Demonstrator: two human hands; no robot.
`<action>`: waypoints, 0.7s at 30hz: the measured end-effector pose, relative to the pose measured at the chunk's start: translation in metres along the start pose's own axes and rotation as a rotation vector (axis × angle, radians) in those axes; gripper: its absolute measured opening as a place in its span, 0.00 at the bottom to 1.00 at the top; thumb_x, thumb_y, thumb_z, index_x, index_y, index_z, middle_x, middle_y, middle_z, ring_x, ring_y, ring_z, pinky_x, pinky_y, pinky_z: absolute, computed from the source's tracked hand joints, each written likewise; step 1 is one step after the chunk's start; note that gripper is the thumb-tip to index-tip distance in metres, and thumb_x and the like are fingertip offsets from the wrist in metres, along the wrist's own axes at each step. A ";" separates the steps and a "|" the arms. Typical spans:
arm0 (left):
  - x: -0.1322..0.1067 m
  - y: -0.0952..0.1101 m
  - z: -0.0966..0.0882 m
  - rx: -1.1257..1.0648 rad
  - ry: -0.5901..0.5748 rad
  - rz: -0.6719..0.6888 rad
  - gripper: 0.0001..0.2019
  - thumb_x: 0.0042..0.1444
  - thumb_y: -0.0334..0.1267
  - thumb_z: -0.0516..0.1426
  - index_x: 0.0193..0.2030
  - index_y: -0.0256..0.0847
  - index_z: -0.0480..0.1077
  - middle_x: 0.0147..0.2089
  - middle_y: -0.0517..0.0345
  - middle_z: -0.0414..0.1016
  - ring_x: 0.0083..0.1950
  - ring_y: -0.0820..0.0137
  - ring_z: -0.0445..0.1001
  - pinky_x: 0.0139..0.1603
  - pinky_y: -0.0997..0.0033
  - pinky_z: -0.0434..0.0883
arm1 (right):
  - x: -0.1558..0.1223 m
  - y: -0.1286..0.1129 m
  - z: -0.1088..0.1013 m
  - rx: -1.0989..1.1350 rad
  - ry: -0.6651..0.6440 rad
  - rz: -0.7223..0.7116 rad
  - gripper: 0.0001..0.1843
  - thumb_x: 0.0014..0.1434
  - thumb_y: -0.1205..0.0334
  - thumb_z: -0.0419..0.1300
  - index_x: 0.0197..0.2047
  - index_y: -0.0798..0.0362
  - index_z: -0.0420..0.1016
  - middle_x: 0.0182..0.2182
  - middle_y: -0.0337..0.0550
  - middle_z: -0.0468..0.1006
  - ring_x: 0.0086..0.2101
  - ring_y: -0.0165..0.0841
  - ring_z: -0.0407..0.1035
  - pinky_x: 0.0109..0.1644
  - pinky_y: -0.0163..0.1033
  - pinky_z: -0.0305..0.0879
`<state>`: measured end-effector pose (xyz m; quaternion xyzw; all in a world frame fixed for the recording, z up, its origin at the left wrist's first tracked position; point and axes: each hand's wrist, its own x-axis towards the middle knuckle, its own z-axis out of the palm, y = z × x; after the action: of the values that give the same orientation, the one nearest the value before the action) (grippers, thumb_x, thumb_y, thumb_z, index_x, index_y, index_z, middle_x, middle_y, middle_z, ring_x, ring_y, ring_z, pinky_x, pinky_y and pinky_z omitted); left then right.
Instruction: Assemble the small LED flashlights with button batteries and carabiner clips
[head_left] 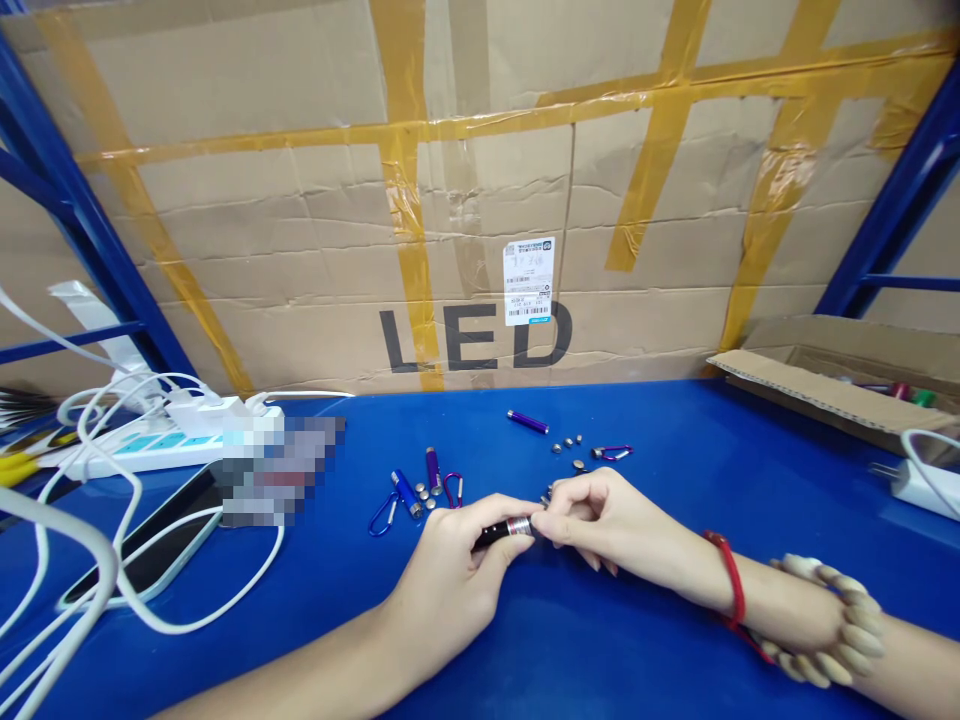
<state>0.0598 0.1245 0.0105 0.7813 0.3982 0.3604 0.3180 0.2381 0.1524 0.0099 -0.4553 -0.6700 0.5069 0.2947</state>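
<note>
My left hand (450, 565) is closed around a small black torch (501, 531), holding it low over the blue desk (660, 640) right in front of me. My right hand (600, 515) pinches the torch's silver end between thumb and fingertips. Button cells (568, 443) and a purple tube (527, 421) lie on the desk just beyond my hands

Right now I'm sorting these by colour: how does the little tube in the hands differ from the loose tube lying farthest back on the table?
The held tube is black with a silver band; the far tube is purple. The held tube is gripped by the left hand, with the right hand pinching its end; the far tube lies untouched on the blue table. Both are small, slim cylinders.
</note>
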 end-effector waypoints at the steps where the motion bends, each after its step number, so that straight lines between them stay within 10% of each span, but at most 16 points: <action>1: 0.000 0.000 0.000 0.003 0.000 -0.010 0.12 0.57 0.26 0.53 0.43 0.40 0.74 0.42 0.57 0.80 0.41 0.70 0.77 0.37 0.80 0.70 | 0.001 0.001 0.000 -0.002 0.004 -0.010 0.22 0.41 0.46 0.67 0.18 0.56 0.66 0.10 0.31 0.62 0.12 0.20 0.55 0.15 0.27 0.49; 6: 0.002 0.000 0.000 -0.002 0.038 -0.039 0.10 0.57 0.29 0.54 0.42 0.38 0.74 0.39 0.56 0.79 0.40 0.69 0.76 0.35 0.79 0.70 | 0.002 0.006 0.000 -0.108 0.103 -0.152 0.19 0.46 0.48 0.65 0.22 0.57 0.72 0.14 0.34 0.66 0.14 0.21 0.56 0.17 0.28 0.51; 14: 0.003 -0.004 0.000 -0.014 0.043 -0.036 0.10 0.60 0.34 0.49 0.41 0.39 0.71 0.27 0.60 0.73 0.32 0.70 0.72 0.33 0.75 0.65 | -0.008 0.005 -0.007 -0.616 0.408 -0.810 0.07 0.56 0.57 0.62 0.35 0.50 0.79 0.29 0.39 0.75 0.20 0.22 0.62 0.26 0.29 0.61; 21: 0.001 0.000 0.001 -0.006 0.007 -0.036 0.10 0.60 0.34 0.47 0.37 0.39 0.69 0.25 0.62 0.69 0.29 0.72 0.67 0.27 0.77 0.61 | -0.010 0.004 -0.010 -0.789 0.487 -1.011 0.10 0.60 0.57 0.57 0.34 0.49 0.79 0.28 0.39 0.76 0.24 0.22 0.68 0.27 0.26 0.63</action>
<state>0.0608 0.1247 0.0104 0.7719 0.4122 0.3586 0.3251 0.2523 0.1478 0.0098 -0.2609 -0.8494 -0.0917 0.4494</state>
